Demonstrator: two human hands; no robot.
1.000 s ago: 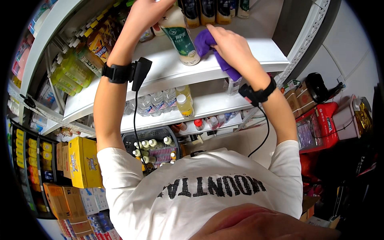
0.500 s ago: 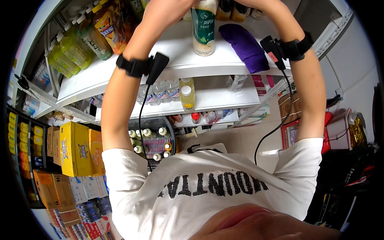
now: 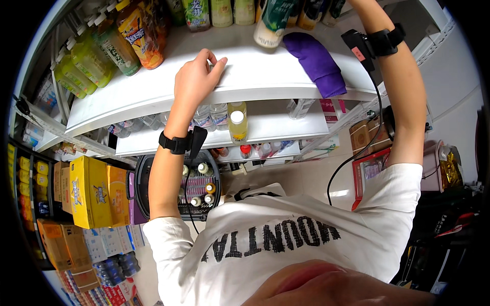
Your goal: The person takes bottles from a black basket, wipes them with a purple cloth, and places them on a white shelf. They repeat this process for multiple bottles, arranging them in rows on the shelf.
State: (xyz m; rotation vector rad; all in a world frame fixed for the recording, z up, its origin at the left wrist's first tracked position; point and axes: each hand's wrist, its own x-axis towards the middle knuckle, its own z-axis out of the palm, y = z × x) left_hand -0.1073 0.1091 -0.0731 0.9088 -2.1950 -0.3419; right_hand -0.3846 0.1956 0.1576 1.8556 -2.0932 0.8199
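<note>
My left hand point(image 3: 199, 77) hovers over the front of the white top shelf point(image 3: 240, 71), holding nothing, its thumb apart from its loosely bent fingers. A green and cream bottle point(image 3: 274, 23) leans on a slant at the top of the picture, its upper end cut off. My right forearm point(image 3: 395, 76) reaches up past the top edge, so the right hand is out of sight, and its hold on the bottle does not show. Just right of the bottle lies a folded purple cloth point(image 3: 316, 66). Behind stand pale green bottles point(image 3: 222, 13) in a row.
Orange drink bottles point(image 3: 140, 38) and yellow-green bottles point(image 3: 89, 58) fill the shelf's left side. A lower shelf point(image 3: 275, 122) holds clear bottles and a yellow bottle point(image 3: 238, 122). On the floor sit a dark basket point(image 3: 145, 188) with several bottles and a yellow carton point(image 3: 89, 191).
My left hand has come down and toward me, away from the bottle. The bottle has shifted up and right and now tilts. My right hand has left the picture at the top.
</note>
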